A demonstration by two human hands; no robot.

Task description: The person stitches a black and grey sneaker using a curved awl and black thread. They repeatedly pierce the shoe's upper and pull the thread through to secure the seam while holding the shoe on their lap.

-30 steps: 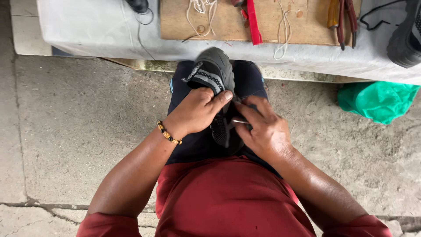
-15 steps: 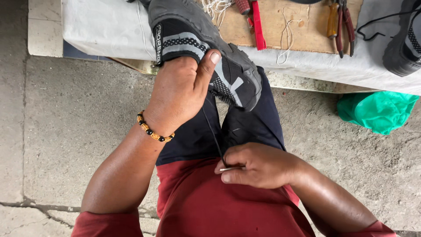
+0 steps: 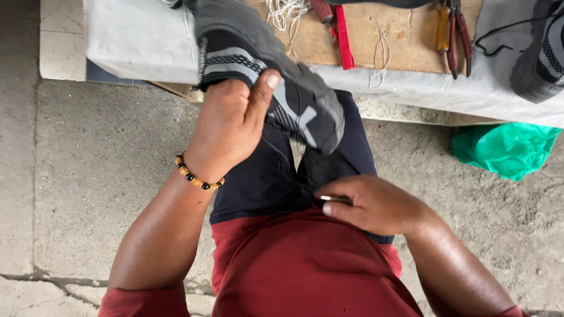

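I am watching the left hand gripping a dark grey sneaker, holding it raised over the lap in front of the surface. The right hand is resting on the lap, pinching a small metal needle between thumb and fingers. On the surface a wooden board is carrying white thread, a red-handled tool and pliers. A green bag is lying on the floor; I cannot tell its contents.
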